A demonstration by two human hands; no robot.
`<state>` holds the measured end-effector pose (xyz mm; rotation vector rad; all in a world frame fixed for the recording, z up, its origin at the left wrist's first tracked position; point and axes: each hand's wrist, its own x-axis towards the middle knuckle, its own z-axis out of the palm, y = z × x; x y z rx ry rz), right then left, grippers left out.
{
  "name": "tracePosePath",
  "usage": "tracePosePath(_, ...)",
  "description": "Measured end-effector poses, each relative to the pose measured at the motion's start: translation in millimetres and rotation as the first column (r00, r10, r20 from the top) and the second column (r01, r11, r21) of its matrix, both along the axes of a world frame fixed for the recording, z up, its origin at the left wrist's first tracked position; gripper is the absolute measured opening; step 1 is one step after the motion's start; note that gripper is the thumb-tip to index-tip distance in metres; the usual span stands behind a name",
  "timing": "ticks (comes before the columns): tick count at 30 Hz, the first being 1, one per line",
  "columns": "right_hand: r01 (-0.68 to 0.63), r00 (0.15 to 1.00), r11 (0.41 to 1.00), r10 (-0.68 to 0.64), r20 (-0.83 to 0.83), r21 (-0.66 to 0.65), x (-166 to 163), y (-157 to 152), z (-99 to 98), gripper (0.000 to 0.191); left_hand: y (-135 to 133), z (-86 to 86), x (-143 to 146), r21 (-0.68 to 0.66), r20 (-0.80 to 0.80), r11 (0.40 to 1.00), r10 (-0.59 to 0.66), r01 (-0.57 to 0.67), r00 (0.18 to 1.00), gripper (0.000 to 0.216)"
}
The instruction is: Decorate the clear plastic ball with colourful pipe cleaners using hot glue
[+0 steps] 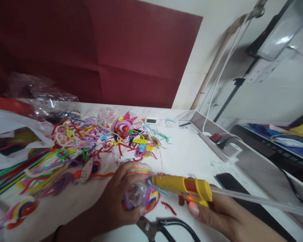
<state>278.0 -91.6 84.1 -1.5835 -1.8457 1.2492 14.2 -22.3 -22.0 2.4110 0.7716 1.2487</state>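
Note:
My left hand [113,198] is wrapped round a clear plastic ball [137,194] that is partly covered with coloured pipe cleaners in pink, purple, yellow and orange. In my right hand [212,215] is a yellow hot glue gun [179,186] with a lit orange light and a long glue stick [262,201] out of its back. Its nozzle end meets the ball's upper right side, beside a short light-blue pipe cleaner [158,188]. Whether the tip touches the ball is hard to see. Black-handled scissors [164,228] lie just below the ball.
A heap of pipe cleaners [78,131] spreads over the left, beside a finished-looking pink ball figure [125,126]. A small white digital display [150,120] stands at the back. On the right are a power strip [219,148] with plugs and a black phone-like slab [232,183].

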Motion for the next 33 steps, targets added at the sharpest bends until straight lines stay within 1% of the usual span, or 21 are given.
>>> tracePosePath(3,-0.04,0.999,0.999,0.04,-0.018,-0.011,1.4,1.9,1.5,0.058,-1.5,-0.7,0.6,-0.02,0.007,1.0,0.019,-0.019,1.0,0.073)
tracePosePath(6,-0.047,0.997,0.998,0.045,-0.059,-0.036,2.0,3.6,1.9,0.058,-2.3,0.1,1.0,-0.024,0.012,1.0,0.015,-0.015,1.0,0.072)
tracePosePath(13,-0.033,0.999,0.999,0.033,-0.008,-0.022,5.8,3.5,4.2,0.055,-2.9,-0.5,1.2,-0.034,0.02,0.999,0.004,-0.003,1.0,0.074)
tracePosePath(18,-0.003,1.0,0.999,0.002,-0.015,-0.047,7.4,3.3,3.0,0.057,-3.0,-1.1,0.8,-0.043,0.029,0.999,0.002,-0.001,1.0,0.075)
tracePosePath(24,-0.019,0.998,0.998,0.015,-0.053,-0.064,5.3,5.5,1.3,0.055,-2.8,-1.1,0.8,-0.046,0.026,0.999,-0.003,0.004,1.0,0.075)
tracePosePath(26,-0.029,0.998,0.997,0.025,-0.054,-0.067,4.9,6.4,3.4,0.055,-2.8,-0.6,1.3,-0.042,0.032,0.999,0.0,0.002,0.999,0.074)
tracePosePath(29,-0.051,0.999,0.997,0.051,-0.009,-0.059,4.9,9.1,9.5,0.055,-2.7,-0.2,1.7,-0.023,0.042,1.0,0.001,0.0,0.999,0.072)
tracePosePath(33,-0.079,0.997,0.997,0.079,0.008,-0.02,4.5,14.8,18.2,0.052,-2.3,-1.0,1.1,-0.026,0.036,1.0,0.002,-0.001,0.999,0.069)
